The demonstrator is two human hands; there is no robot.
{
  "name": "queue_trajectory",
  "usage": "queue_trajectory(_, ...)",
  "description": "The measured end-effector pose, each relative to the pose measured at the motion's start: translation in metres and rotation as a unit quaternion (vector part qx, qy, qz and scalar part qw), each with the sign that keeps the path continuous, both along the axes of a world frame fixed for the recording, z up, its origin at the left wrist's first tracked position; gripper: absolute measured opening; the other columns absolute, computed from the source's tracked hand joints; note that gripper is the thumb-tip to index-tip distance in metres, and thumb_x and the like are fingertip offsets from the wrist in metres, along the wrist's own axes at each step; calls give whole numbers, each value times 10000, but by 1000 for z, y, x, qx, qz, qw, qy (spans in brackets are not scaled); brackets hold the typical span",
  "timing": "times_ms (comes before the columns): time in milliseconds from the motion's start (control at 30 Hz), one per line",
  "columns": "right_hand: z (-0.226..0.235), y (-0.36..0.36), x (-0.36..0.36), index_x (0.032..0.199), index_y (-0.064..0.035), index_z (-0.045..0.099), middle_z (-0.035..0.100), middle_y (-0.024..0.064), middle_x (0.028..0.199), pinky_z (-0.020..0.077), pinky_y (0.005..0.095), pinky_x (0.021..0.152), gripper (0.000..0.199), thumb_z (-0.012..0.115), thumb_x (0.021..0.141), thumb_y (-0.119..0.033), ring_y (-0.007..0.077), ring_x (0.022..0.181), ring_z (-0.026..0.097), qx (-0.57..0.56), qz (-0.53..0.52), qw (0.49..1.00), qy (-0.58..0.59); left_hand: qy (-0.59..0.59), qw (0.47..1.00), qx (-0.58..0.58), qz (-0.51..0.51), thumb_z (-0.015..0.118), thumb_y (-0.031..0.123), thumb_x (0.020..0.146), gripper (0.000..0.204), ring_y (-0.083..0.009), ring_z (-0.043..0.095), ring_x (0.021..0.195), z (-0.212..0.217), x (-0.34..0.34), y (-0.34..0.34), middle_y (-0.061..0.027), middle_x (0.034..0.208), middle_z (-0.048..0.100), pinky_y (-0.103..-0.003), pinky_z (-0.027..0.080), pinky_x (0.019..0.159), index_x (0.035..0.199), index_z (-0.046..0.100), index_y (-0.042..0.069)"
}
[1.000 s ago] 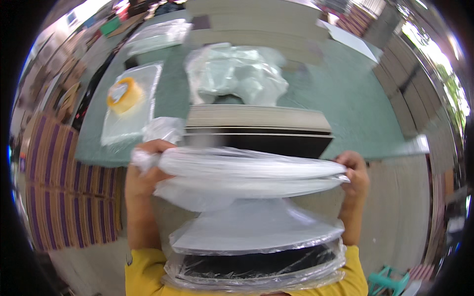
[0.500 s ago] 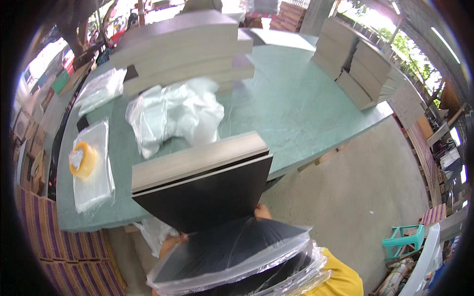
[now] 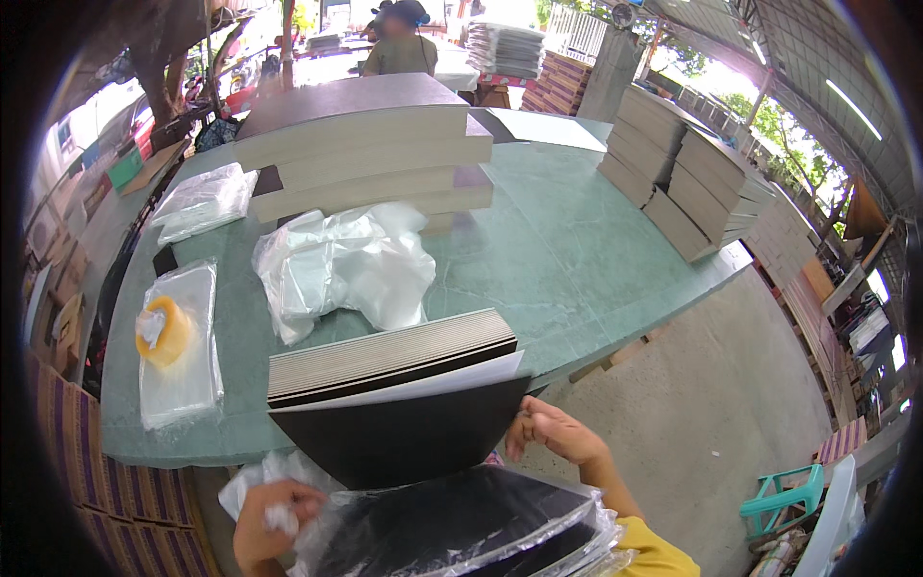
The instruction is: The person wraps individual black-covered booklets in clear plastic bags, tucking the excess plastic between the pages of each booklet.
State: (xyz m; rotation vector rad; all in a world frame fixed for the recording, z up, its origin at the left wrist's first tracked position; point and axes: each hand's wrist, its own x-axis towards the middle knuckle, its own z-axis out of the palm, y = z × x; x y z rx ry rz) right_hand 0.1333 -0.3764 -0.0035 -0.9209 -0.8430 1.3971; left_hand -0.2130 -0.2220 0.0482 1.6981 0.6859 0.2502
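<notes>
A stack of grey-edged boards with dark faces (image 3: 394,361) stands on edge at the table's near side. A black board (image 3: 399,433) leans at its front, and a white sheet (image 3: 442,380) shows behind that board. My left hand (image 3: 277,519) is beside the board's lower left, its fingers bent but apart, with something white on the thumb. Near the board's right edge is my right hand (image 3: 562,433), fingers loosely bent and a white wrap on one fingertip. Between my forearms lie black boards in clear plastic (image 3: 461,524). Crumpled clear plastic (image 3: 255,481) lies beside my left hand.
On the green table (image 3: 538,250) are crumpled plastic bags (image 3: 346,264), a tape roll (image 3: 162,332) on flat bags, and a tall board stack (image 3: 356,135). More stacks (image 3: 683,168) stand at right. A person (image 3: 399,43) is beyond. A green stool (image 3: 781,500) stands on the floor.
My hands have come away from the lower edges of the black board and moved outward. The white sheet now shows behind the front board. The whole view has tilted up.
</notes>
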Motion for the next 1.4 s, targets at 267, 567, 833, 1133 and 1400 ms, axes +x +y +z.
queue_trajectory(267,-3,2,-17,986,-4,462,557,98,643,452,266,524,270,458,877,-251,158,527,555,-46,-144,967,-204,147,937,-14,-317,503,276,843,308,-273,576,882,-96,70,-18,-101,992,601,-325,446,759,1091,540,97)
queue_trajectory(567,45,-1,-21,1201,24,403,459,214,1170,346,382,913,481,420,879,-333,295,1089,457,207,454,865,-61,-162,863,-215,-428,495,256,852,304,-223,548,961,-8,47,-29,-97,1030,588,-315,410,816,1098,548,85)
queue_trajectory(833,-142,27,-47,1224,-33,399,400,148,1241,246,305,977,546,403,865,-444,233,1185,325,-189,446,828,-283,165,968,-25,-186,579,211,785,215,-202,589,795,-185,71,-15,-77,857,626,-303,450,714,937,600,61)
queue_trajectory(1133,-27,86,-86,988,0,545,574,34,855,432,267,715,256,564,814,-187,150,803,535,41,240,937,-252,-259,898,352,48,562,137,769,189,-246,555,699,-14,111,-9,-120,785,563,-305,436,602,894,560,-5)
queue_trajectory(1400,-7,68,-73,910,-34,557,567,-25,805,418,204,650,170,615,757,-78,47,744,515,-5,100,993,-60,-259,909,128,300,490,278,852,264,-65,446,451,1,51,9,-50,627,524,-194,368,422,842,527,17)
